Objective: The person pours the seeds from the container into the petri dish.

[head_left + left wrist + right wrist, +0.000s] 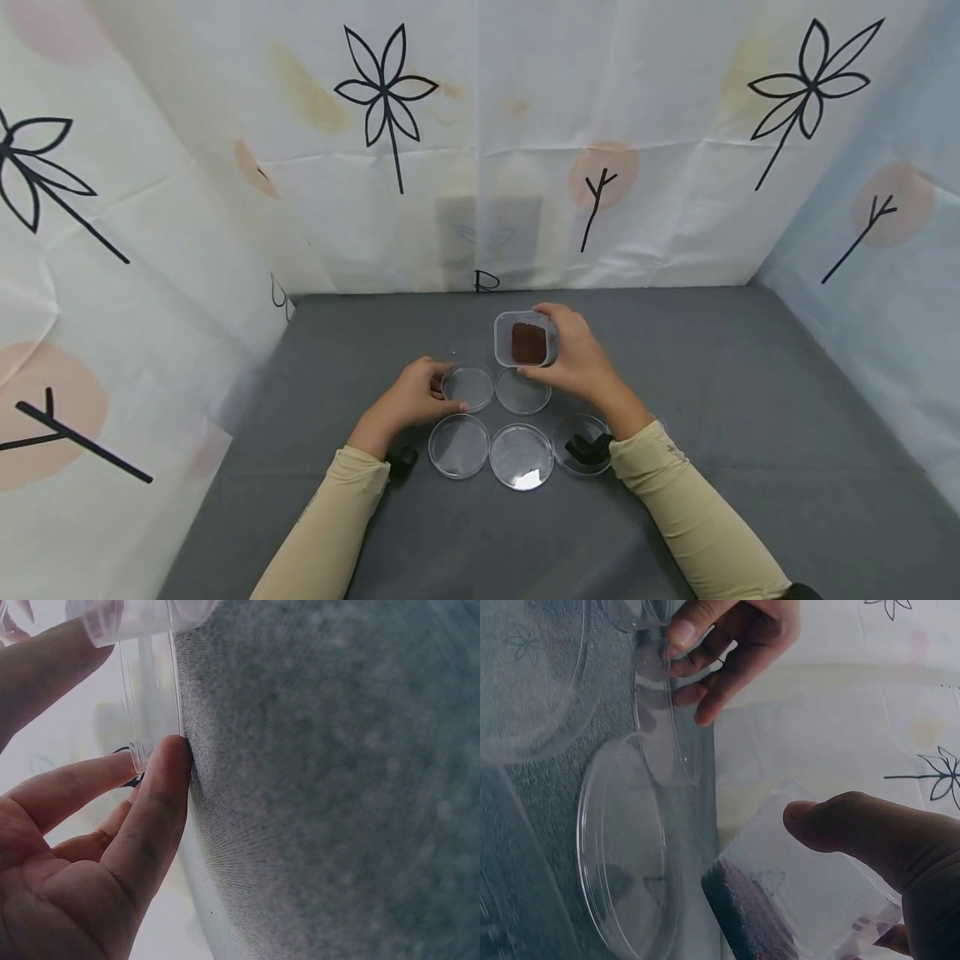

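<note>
My right hand (573, 354) grips a clear square plastic container (502, 340), tilted above the back dishes. Inside it a reddish-brown, grainy mass (528, 344) lies against one side. In the right wrist view the thumb presses the container's wall and the mass (754, 915) sits at its lower end. My left hand (412, 396) holds the rim of the back left clear round petri dish (468, 388) between thumb and fingers. Close up, the left wrist view shows fingertips on that dish's edge (154, 697). Beside it, below the container, lies another petri dish (522, 393).
In front stand three more clear dishes: a left one (458, 447), a middle one (522, 457) and a right one (568, 460) partly hidden by a black wrist device (588, 450). All rest on a grey cloth (750, 400). Printed white curtains (480, 125) enclose the table.
</note>
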A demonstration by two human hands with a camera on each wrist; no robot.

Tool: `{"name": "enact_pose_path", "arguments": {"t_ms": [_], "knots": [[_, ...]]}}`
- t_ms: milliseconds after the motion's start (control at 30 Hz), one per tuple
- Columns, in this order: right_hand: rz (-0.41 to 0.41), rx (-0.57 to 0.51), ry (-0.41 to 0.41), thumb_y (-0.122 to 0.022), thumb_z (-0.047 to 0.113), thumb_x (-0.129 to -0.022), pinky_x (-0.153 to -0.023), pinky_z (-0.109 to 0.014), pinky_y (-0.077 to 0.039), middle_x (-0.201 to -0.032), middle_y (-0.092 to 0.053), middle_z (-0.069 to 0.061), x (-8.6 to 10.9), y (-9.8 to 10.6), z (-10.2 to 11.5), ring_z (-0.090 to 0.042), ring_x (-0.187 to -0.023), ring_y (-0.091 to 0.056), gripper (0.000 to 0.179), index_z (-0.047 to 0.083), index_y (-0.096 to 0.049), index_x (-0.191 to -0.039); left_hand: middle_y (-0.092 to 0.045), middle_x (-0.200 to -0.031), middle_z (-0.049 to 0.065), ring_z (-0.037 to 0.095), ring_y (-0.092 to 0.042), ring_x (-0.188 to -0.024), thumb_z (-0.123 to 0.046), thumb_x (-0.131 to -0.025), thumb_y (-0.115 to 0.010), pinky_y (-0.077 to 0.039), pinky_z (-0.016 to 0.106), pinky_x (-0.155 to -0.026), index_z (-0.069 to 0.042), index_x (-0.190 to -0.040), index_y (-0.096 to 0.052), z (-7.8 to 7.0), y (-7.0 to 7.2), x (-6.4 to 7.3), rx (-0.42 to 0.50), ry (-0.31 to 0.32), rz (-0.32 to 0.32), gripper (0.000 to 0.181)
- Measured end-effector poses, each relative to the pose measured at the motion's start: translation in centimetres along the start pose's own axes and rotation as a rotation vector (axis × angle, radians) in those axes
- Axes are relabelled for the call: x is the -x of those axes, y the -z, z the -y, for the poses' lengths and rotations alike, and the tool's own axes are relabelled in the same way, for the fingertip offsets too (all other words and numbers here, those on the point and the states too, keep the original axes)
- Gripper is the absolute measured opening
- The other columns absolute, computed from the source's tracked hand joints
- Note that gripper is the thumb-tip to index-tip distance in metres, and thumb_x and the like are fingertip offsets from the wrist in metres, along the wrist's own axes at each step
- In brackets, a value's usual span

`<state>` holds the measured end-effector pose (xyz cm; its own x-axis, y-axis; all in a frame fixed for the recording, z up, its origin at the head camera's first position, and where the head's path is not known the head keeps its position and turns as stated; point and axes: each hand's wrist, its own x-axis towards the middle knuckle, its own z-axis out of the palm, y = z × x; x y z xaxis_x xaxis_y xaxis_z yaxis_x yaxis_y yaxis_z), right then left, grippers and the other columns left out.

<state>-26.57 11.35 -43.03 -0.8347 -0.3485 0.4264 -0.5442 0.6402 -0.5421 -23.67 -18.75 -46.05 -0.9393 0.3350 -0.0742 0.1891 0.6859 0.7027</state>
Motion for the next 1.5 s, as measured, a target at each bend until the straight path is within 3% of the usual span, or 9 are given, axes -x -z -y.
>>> {"name": "enact_pose_path", "arguments": {"t_ms": [300,600,733,867,1233,1500], "knots": [[0.043,0.046,0.104,-0.1,0.022,-0.07,-0.112,-0.057,-0.047,-0.147,-0.057,-0.014,-0.3,-1.5,1.1,-0.041,-0.137,-0.05,0.092,0.005,-0.053,-0.147,-0.061,-0.122,0.019,0.023,-0.069,-0.101,-0.024,-0.087,-0.091,-0.062,0.036,-0.085,0.002,-0.151,-0.056,0.0,0.1,-0.1,-0.015,0.014,0.002,0.077],[0.081,0.105,0.116,-0.099,0.017,-0.072,-0.115,-0.058,-0.046,-0.149,-0.055,-0.015,-0.3,-2.2,2.2,-0.043,-0.143,-0.046,0.088,0.006,-0.055,-0.148,-0.061,-0.123,0.019,0.022,-0.068,-0.102,-0.023,-0.087,-0.091,-0.062,0.037,-0.087,0.002,-0.151,-0.056,-0.4,0.1,0.2,0.005,0.018,-0.002,0.077],[0.106,0.149,0.122,-0.099,0.017,-0.075,-0.109,-0.058,-0.052,-0.153,-0.052,-0.014,-0.3,-2.6,2.4,-0.041,-0.147,-0.043,0.088,0.01,-0.055,-0.15,-0.061,-0.124,0.018,0.022,-0.069,-0.102,-0.023,-0.088,-0.091,-0.063,0.037,-0.086,0.002,-0.152,-0.056,-0.5,0.1,0.3,0.006,0.021,-0.005,0.077],[0.102,0.193,0.162,-0.099,0.015,-0.074,-0.103,-0.055,-0.056,-0.153,-0.052,-0.013,-0.3,-3.0,2.7,-0.038,-0.146,-0.043,0.089,0.013,-0.054,-0.151,-0.061,-0.126,0.019,0.023,-0.069,-0.102,-0.023,-0.088,-0.09,-0.063,0.037,-0.086,0.002,-0.152,-0.056,-0.4,0.1,0.2,0.013,0.02,-0.001,0.077],[0.094,0.274,0.242,-0.099,0.013,-0.074,-0.109,-0.052,-0.053,-0.15,-0.055,-0.014,-0.3,-3.3,3.4,-0.039,-0.142,-0.048,0.09,0.012,-0.055,-0.151,-0.061,-0.129,0.019,0.025,-0.07,-0.105,-0.025,-0.088,-0.09,-0.063,0.037,-0.086,0.0,-0.153,-0.055,-0.3,0.1,0.2,0.005,0.027,-0.004,0.077],[0.049,0.339,0.325,-0.1,0.014,-0.072,-0.098,-0.055,-0.057,-0.146,-0.058,-0.015,-0.2,-3.7,3.5,-0.04,-0.137,-0.053,0.087,0.012,-0.058,-0.149,-0.06,-0.13,0.02,0.027,-0.07,-0.107,-0.024,-0.089,-0.089,-0.063,0.038,-0.088,0.001,-0.153,-0.054,-0.4,0.2,0.3,0.011,0.024,0.006,0.077]]}}
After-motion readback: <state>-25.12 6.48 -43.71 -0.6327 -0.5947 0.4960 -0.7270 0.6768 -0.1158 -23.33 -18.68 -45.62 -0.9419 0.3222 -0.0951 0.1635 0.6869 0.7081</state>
